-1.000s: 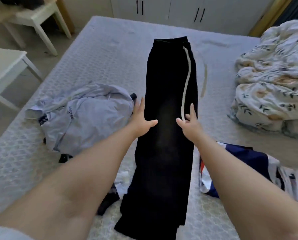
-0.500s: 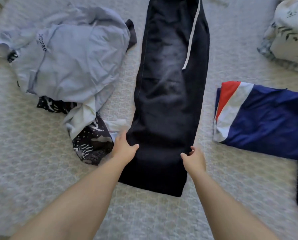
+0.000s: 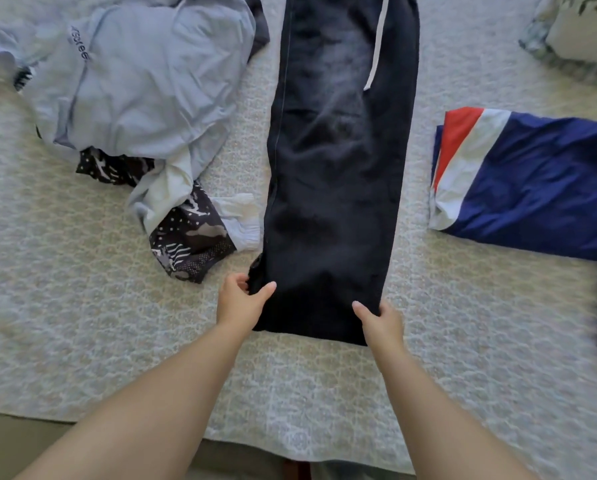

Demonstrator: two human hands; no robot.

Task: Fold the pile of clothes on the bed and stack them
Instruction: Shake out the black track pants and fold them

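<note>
This is a home bedroom. A bed [image 3: 82, 323] with a pale quilted mattress cover fills the frame. Household laundry lies on it: black trousers [image 3: 338, 168] at centre, a crumpled light-blue shirt [image 3: 134, 81] at upper left, and floral bedding [image 3: 581, 32] bunched at upper right.

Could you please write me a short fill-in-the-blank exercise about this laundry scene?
1. Both hands grip the near end of the ____ trousers.
2. The left hand holds the trousers' ____ corner.
3. The folded garment right of the trousers is blue, white and ____.
4. The crumpled grey top lies to the trousers' ____.

Answers: black; left; red; left
</note>
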